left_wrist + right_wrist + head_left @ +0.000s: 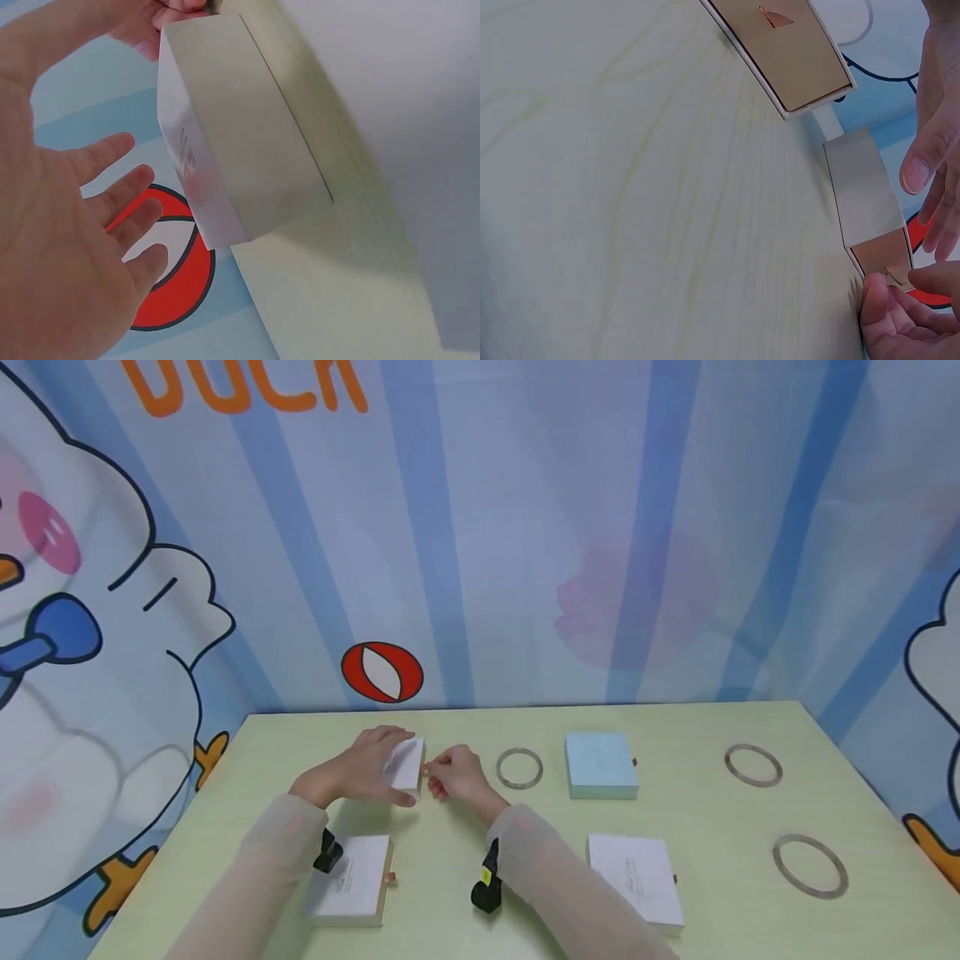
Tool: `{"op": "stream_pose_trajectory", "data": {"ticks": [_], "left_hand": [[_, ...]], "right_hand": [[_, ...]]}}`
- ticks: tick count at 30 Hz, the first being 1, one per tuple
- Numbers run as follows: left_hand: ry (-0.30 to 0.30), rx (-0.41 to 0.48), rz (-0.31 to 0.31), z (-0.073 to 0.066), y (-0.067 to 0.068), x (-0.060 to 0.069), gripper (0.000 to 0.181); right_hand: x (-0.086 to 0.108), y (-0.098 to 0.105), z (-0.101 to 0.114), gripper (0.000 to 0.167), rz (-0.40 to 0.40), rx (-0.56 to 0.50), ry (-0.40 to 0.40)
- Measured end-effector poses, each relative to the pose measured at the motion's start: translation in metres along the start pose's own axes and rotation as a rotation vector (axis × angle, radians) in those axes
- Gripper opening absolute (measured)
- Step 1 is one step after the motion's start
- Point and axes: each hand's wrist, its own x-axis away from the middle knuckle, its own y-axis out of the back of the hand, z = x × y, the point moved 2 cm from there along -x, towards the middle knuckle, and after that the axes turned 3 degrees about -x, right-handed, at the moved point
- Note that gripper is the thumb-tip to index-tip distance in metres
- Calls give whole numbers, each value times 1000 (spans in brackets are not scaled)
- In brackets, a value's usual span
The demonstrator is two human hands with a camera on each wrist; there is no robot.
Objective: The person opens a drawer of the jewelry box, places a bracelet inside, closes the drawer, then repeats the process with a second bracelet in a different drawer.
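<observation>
A small white drawer box [406,765] lies at the back left of the table, its top partly hidden by my left hand [367,768]. That hand spreads over the box, its fingers [124,202] apart and loosely extended in the left wrist view; whether it touches the box I cannot tell. From the right side, my right hand [459,774] pinches the small ribbon tab [892,277] on the box's brown drawer front [881,255]. In the right wrist view the drawer looks closed in its sleeve.
Nearer me are a white box [352,881] with an orange tab and another white box [637,881]. A light blue box [600,766] lies at back right. Grey rings rest at centre [519,768], far right [753,765] and near right [810,866]. A printed curtain [510,527] hangs behind.
</observation>
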Motion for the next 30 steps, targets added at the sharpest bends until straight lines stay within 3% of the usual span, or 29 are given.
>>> {"op": "stream_pose_trajectory", "data": {"ticks": [10,20,30], "left_hand": [[-13,27,32,4,0,-8,93],[16,42,92,10,-2,-16,93],[49,94,109,10,-4,-23,91]], "right_hand": [[-2,-5,1,21,15,-32,9],[-8,-7,2,22,16,-23,3],[-8,-8,3,24,4,25,13]]}}
